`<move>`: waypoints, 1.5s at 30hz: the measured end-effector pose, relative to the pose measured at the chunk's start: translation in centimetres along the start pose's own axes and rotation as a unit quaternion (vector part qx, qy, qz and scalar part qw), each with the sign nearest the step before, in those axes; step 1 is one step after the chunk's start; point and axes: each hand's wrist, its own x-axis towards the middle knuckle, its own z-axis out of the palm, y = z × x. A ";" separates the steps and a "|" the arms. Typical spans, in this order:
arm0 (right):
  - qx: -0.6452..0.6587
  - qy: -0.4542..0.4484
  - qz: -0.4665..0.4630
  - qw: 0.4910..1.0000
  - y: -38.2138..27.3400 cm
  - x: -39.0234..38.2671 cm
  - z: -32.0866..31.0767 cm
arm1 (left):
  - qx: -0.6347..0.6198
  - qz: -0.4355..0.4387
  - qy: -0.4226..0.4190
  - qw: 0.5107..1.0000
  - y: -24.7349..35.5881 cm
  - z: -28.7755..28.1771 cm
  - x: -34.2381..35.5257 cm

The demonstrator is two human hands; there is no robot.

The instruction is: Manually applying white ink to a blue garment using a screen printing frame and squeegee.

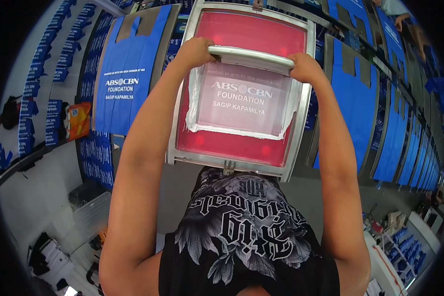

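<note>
My left hand (198,52) and my right hand (304,68) grip the two ends of a long pale squeegee (249,55) lying across the upper part of a screen-printing frame (172,148). The frame has metal sides, red mesh (241,29) and metal fittings at top and bottom. In its middle is a pale translucent window (241,123) with lettering, edged by thick white ink (204,128) along its sides and lower edge. My fingertips are partly hidden by the squeegee and the angle. My torso, in a black printed shirt, is just below the frame.
Blue bag panels lie on boards to the left (118,54) and in a long row to the right (350,108). More blue pieces (29,108) and an orange item (79,118) are far left. Another person's arm (399,24) shows at upper right. A clear bin (91,214) is lower left.
</note>
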 end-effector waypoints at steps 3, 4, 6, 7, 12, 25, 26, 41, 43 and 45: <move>0.034 -0.020 -0.045 0.998 -0.2 -2.0 -1.2 | -0.090 -0.003 0.094 0.991 1.1 2.7 -6.7; 0.059 -0.040 -0.031 0.997 -0.9 -2.2 -3.4 | -0.034 0.039 0.326 0.944 1.4 2.4 -9.4; 0.041 0.010 -0.038 0.998 0.3 0.5 -3.9 | -0.023 0.083 0.474 0.876 1.3 4.3 -12.2; 0.039 0.010 -0.033 0.999 2.1 1.5 -2.0 | -0.181 0.028 0.315 0.931 2.3 7.5 -14.8; 0.097 -0.067 -0.016 0.993 0.3 2.7 -0.7 | -0.462 -0.123 -0.251 0.842 3.1 23.8 -25.5; 0.035 -0.025 -0.035 0.998 -9.8 -9.1 1.2 | -0.650 -0.011 -0.202 0.732 5.7 26.0 -27.3; 0.065 0.017 -0.046 0.997 -10.7 -12.6 3.1 | -0.652 -0.019 -0.193 0.733 5.8 26.4 -27.1; 0.187 0.097 -0.004 0.978 -3.4 -20.9 7.2 | -0.433 -0.163 -0.113 0.879 6.0 25.7 -26.4; 0.382 0.093 -0.016 0.919 0.3 -19.1 10.9 | -0.172 -0.047 -0.036 0.983 5.5 22.6 -25.9; 0.530 0.069 -0.021 0.845 0.6 -18.0 11.9 | -0.315 -0.125 0.162 0.927 3.8 18.6 -25.1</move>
